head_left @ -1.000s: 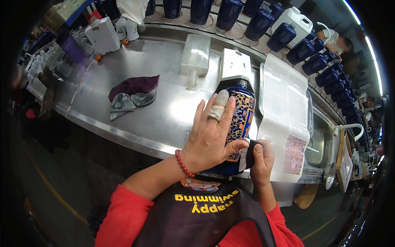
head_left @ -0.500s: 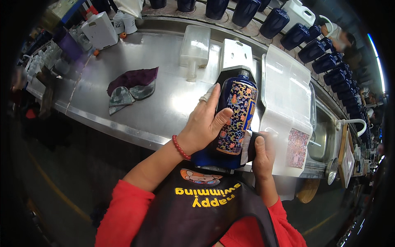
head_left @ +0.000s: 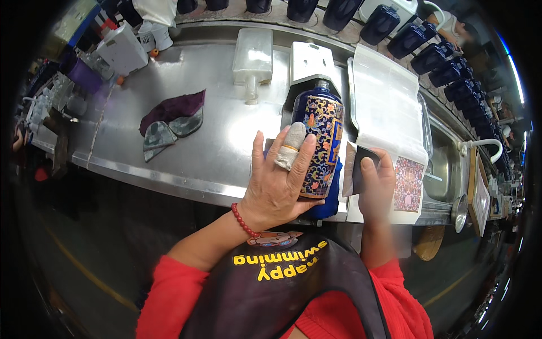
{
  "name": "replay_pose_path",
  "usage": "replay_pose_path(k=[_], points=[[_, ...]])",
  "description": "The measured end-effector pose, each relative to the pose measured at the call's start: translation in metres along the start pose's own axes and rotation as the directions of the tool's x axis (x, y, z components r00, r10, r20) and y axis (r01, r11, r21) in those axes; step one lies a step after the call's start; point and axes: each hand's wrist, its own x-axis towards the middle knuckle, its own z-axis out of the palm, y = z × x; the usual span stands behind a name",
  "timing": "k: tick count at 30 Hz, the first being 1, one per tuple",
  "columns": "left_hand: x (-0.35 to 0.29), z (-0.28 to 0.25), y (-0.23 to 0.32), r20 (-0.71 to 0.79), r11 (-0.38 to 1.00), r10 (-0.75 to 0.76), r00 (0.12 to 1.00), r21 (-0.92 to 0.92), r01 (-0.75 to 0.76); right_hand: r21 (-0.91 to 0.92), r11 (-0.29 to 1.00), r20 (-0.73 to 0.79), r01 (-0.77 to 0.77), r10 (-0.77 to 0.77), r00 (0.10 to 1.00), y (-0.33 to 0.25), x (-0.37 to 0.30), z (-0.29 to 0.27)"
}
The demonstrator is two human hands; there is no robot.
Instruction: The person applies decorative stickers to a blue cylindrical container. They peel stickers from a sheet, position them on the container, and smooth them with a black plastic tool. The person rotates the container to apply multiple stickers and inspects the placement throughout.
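A dark blue bottle (head_left: 317, 138) with a colourful floral decal lies tilted, neck away from me, on a support with blue cloth (head_left: 327, 210) at its near end. My left hand (head_left: 279, 175) is open over its left side, fingers spread; the index finger touches the decal and the thumb lies by the base. Wrapping covers one finger. To the bottle's right, my right hand (head_left: 377, 183) is closed on a flat dark scraper (head_left: 358, 166) with a paler edge, just apart from the bottle. Motion blurs part of this hand.
A translucent sheet (head_left: 387, 96) with a floral decal (head_left: 409, 183) lies on the right, before a sink (head_left: 446, 183). Left on the metal table (head_left: 214, 135) are a purple cloth (head_left: 172, 110) and grey-green pads (head_left: 161, 138). A clear bottle (head_left: 252, 59) and blue bottles (head_left: 381, 25) stand beyond.
My left hand has turned palm down and slid nearer the bottle's base, fingers now spread. My right hand has drawn the scraper away from the bottle to the right. The view has shifted slightly.
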Motion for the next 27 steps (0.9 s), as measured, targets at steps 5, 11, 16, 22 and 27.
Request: replay_pose_path(k=[5,11,16,22,27], points=[[-0.001,0.000,-0.017,-0.011,0.979,-0.034,0.999,-0.200,0.031,-0.122,0.989,0.029,0.087,-0.084,0.996,-0.010,0.011,-0.004],[0.005,-0.008,-0.015,0.050,0.995,0.047,0.998,-0.090,-0.043,-0.285,0.933,0.235,0.219,-0.153,0.960,-0.016,0.038,0.022],[0.028,-0.008,-0.032,0.040,0.989,0.099,0.994,-0.118,-0.093,-0.253,0.967,-0.059,0.036,-0.053,0.997,-0.016,0.053,0.027],[0.029,-0.002,-0.040,0.077,0.964,0.043,0.996,-0.267,-0.021,-0.141,0.974,0.009,0.179,-0.179,0.984,0.016,0.036,0.036],[0.029,-0.001,-0.039,0.094,0.945,0.013,0.996,-0.328,0.019,0.055,0.995,-0.015,0.084,-0.083,0.996,0.049,0.034,0.029]])
